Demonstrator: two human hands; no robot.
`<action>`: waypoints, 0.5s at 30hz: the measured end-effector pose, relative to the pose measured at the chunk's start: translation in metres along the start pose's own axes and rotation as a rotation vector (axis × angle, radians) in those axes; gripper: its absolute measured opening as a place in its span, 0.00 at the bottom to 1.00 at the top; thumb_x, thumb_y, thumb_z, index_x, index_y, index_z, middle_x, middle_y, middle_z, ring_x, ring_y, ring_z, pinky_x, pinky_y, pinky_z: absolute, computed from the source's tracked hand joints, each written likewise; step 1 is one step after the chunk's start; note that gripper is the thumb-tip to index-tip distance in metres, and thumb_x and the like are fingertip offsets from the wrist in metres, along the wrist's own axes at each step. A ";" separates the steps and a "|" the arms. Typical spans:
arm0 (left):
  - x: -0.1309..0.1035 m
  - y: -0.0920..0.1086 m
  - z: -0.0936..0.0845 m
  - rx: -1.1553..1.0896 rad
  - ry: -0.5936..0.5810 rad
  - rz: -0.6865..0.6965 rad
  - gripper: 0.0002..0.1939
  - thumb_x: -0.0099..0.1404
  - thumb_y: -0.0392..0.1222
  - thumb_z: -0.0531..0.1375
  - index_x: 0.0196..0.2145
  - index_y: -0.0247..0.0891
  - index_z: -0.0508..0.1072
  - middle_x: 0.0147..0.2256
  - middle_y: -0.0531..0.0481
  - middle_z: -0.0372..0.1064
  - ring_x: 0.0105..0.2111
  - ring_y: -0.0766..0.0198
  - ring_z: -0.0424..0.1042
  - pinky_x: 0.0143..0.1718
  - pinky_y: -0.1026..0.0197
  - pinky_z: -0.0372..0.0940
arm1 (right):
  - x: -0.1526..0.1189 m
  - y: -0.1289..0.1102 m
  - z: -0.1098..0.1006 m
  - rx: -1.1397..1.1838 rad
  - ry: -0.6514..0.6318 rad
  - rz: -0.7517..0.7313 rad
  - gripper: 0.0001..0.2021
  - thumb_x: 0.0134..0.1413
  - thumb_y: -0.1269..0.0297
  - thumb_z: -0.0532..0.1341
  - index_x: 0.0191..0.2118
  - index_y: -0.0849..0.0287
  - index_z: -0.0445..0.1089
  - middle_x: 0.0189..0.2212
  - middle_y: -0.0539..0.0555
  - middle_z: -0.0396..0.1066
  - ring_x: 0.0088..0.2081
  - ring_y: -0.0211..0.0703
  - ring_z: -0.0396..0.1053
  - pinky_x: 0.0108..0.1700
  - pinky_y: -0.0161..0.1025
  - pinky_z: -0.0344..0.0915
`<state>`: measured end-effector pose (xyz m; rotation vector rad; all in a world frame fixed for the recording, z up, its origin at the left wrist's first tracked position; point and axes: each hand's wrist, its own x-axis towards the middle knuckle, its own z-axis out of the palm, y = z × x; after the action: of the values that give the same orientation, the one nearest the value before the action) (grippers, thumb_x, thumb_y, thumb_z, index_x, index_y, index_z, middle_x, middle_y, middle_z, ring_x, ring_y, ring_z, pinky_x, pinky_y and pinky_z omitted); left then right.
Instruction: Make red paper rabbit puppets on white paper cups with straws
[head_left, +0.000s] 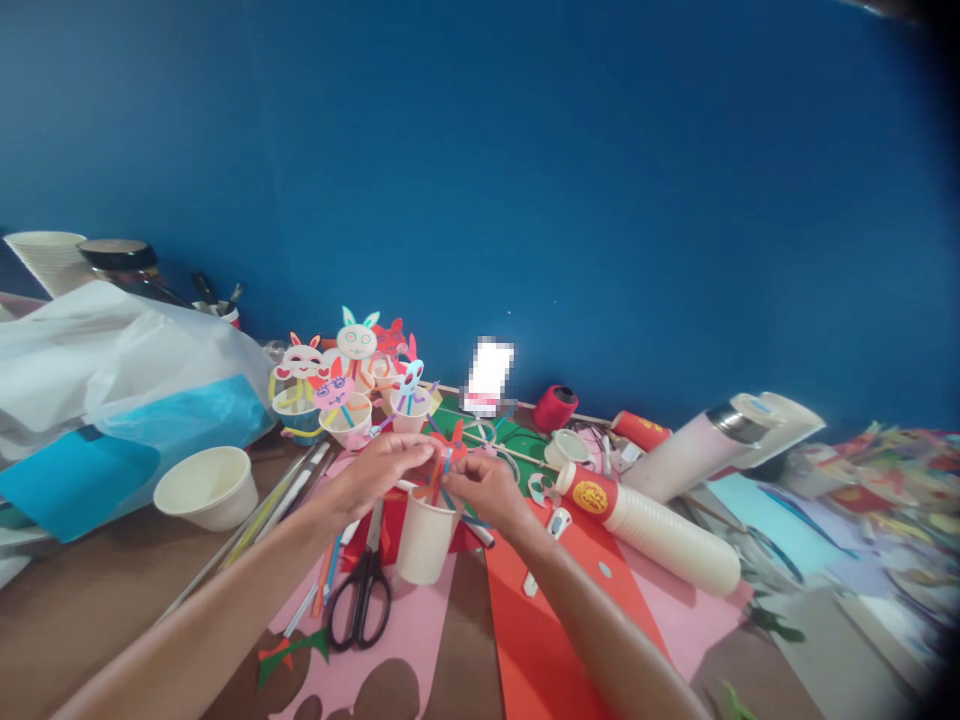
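A white paper cup (426,540) stands upright in the middle, with an orange and blue stick piece (444,465) above its rim. My left hand (386,468) is at the left of this piece, its thumb and fingers pressed together at the orange part. On the right side, my right hand (484,490) pinches the blue part. A red paper shape (456,438) shows just behind the fingertips. Black-handled scissors (361,598) lie left of the cup, blades pointing away.
Decorated cups with paper animal faces (357,342) stand behind on the left. A white bowl (210,488) is at the left. To the right lie stacked cups (675,535), a thermos (694,450) and a white cutter (546,550). Red paper (570,620) covers part of the table.
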<state>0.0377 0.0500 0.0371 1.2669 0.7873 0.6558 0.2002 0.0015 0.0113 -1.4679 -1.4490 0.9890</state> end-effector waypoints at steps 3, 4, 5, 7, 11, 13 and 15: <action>0.003 -0.003 -0.007 -0.014 0.073 0.005 0.13 0.54 0.45 0.57 0.34 0.36 0.75 0.32 0.46 0.74 0.35 0.60 0.70 0.32 0.63 0.61 | 0.003 0.002 -0.003 0.053 -0.010 0.017 0.10 0.41 0.62 0.59 0.18 0.61 0.62 0.14 0.44 0.59 0.17 0.30 0.54 0.21 0.29 0.51; 0.004 -0.004 -0.007 -0.010 0.086 -0.002 0.13 0.54 0.44 0.57 0.34 0.36 0.75 0.32 0.46 0.74 0.34 0.60 0.70 0.32 0.63 0.61 | 0.004 0.004 -0.004 0.061 -0.011 0.017 0.10 0.41 0.62 0.59 0.18 0.61 0.62 0.15 0.44 0.59 0.18 0.30 0.54 0.21 0.29 0.51; 0.004 -0.004 -0.006 0.001 0.085 -0.011 0.13 0.54 0.45 0.57 0.35 0.36 0.75 0.33 0.46 0.74 0.34 0.60 0.70 0.32 0.63 0.61 | 0.004 0.005 -0.004 0.061 -0.012 0.017 0.10 0.41 0.62 0.59 0.18 0.61 0.62 0.14 0.44 0.58 0.18 0.30 0.53 0.21 0.29 0.50; 0.003 -0.005 -0.003 0.039 0.054 -0.016 0.14 0.53 0.45 0.58 0.36 0.37 0.74 0.33 0.47 0.74 0.34 0.61 0.69 0.33 0.63 0.61 | 0.005 0.007 -0.004 0.052 -0.010 0.023 0.11 0.41 0.61 0.59 0.17 0.61 0.61 0.14 0.44 0.56 0.17 0.30 0.52 0.21 0.29 0.49; 0.001 -0.005 0.004 0.105 0.035 -0.002 0.15 0.52 0.44 0.59 0.37 0.37 0.74 0.32 0.49 0.74 0.32 0.63 0.69 0.34 0.64 0.60 | 0.004 0.006 -0.003 0.069 -0.014 0.030 0.12 0.41 0.60 0.59 0.17 0.61 0.60 0.14 0.43 0.56 0.17 0.29 0.51 0.21 0.29 0.48; 0.001 -0.006 0.004 0.123 0.029 0.013 0.14 0.52 0.44 0.59 0.36 0.36 0.74 0.32 0.49 0.73 0.32 0.63 0.69 0.35 0.64 0.60 | 0.003 0.005 -0.001 0.086 -0.017 0.026 0.12 0.41 0.61 0.59 0.17 0.61 0.61 0.14 0.43 0.57 0.17 0.29 0.52 0.21 0.29 0.49; 0.002 -0.009 0.002 0.154 0.017 0.035 0.12 0.52 0.44 0.59 0.33 0.34 0.74 0.30 0.49 0.73 0.30 0.63 0.68 0.33 0.64 0.59 | 0.002 0.004 0.000 0.090 -0.026 0.020 0.11 0.42 0.61 0.60 0.17 0.60 0.61 0.14 0.43 0.57 0.17 0.29 0.53 0.21 0.29 0.49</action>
<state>0.0409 0.0488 0.0277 1.4190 0.8436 0.6445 0.2014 0.0032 0.0072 -1.4118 -1.3932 1.0754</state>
